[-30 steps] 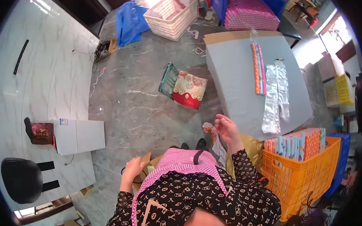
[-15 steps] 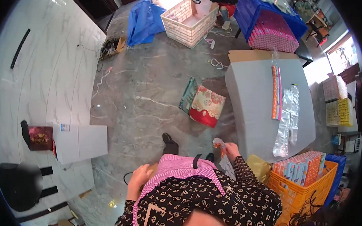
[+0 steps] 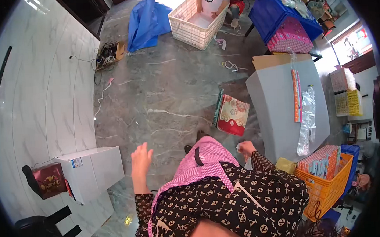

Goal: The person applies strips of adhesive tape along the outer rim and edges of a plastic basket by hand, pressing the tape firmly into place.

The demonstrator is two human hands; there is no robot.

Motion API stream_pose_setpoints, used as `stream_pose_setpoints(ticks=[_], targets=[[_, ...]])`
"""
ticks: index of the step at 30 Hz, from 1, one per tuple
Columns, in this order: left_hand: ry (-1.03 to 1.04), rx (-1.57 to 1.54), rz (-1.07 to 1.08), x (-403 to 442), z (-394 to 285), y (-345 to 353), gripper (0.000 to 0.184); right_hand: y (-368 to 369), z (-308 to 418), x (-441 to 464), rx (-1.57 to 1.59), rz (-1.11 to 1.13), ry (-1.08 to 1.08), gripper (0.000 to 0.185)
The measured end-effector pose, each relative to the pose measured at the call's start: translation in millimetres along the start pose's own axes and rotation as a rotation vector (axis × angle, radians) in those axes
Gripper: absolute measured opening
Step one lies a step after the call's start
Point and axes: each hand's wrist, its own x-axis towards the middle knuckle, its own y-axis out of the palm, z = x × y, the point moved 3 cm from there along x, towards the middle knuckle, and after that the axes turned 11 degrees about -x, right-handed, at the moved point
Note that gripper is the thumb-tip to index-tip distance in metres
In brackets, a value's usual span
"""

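Observation:
My left hand [image 3: 141, 161] is out over the floor at the left of my body, fingers stretched and holding nothing. My right hand [image 3: 245, 147] is closed beside my apron [image 3: 206, 153] on a crumpled plastic wrapper [image 3: 239, 148], mostly hidden by the hand. Beyond that hand, a red and cream floral bag [image 3: 233, 115] sits on the floor with a dark green one [image 3: 218, 107] leaning along its left side. Neither hand touches them.
A grey-topped table [image 3: 278, 110] at the right carries patterned rolls [image 3: 297, 94] and clear plastic strips [image 3: 306, 122]. Near it stands an orange crate [image 3: 324, 189]. White cabinets [image 3: 92, 169] stand left. Ahead, a person reaches into a white basket [image 3: 190, 31].
My left hand has lifted away from my apron, its fingers spreading. My right hand keeps the wrapper, now less visible. The view has turned left, with my feet in a new position.

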Motion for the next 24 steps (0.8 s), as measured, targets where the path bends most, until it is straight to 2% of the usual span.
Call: stream_pose_setpoints(ticks=[1,2,4,6,10,11,13,15,16,17,21,23,24], targets=[[-0.001,0.005,0.008,14.6,-7.5,-1.0,0.040,-2.0,49.5,-15.5,-0.037,-0.019,0.063,0.017],[0.065,-0.058,-0.004,27.3,-17.2,-1.7,0.041,3.4,62.0,3.2,0.021,-0.097,-0.114,0.020],[0.138,-0.119,-0.008,48.2,-26.0,-4.6,0.042,11.1,112.6,13.1,0.099,-0.083,-0.047,0.018],[0.097,-0.195,0.161,68.1,-27.6,-4.5,0.044,16.7,151.8,25.8,0.125,-0.059,-0.045,0.018],[0.060,-0.085,0.150,100.2,-7.8,-21.2,0.042,17.6,202.0,60.6,-0.019,0.056,-0.064,0.018],[-0.009,-0.047,0.132,111.0,-4.4,-29.6,0.042,17.5,211.9,74.7,-0.053,0.114,-0.051,0.018],[-0.071,0.005,0.109,140.8,-4.3,-45.2,0.042,10.5,217.3,114.7,0.016,0.137,-0.075,0.018],[-0.158,-0.005,0.140,167.8,-11.1,-56.6,0.042,-9.2,235.6,129.3,-0.019,0.009,-0.014,0.013],[-0.159,0.003,0.150,185.0,-18.9,-62.8,0.042,-17.9,243.4,139.7,0.120,0.045,0.060,0.011],[-0.166,-0.014,0.189,203.7,-25.5,-66.8,0.043,-28.0,252.3,150.3,0.128,0.048,0.069,0.011],[-0.167,-0.090,0.214,274.9,-75.9,-91.4,0.043,-87.6,301.8,187.5,0.165,-0.119,0.054,0.014],[-0.135,-0.107,0.224,304.0,-84.4,-93.1,0.042,-106.0,323.4,199.2,0.207,-0.114,0.046,0.013],[-0.100,-0.124,0.220,318.1,-87.8,-93.3,0.042,-111.2,340.8,198.7,0.333,-0.176,0.026,0.014]])
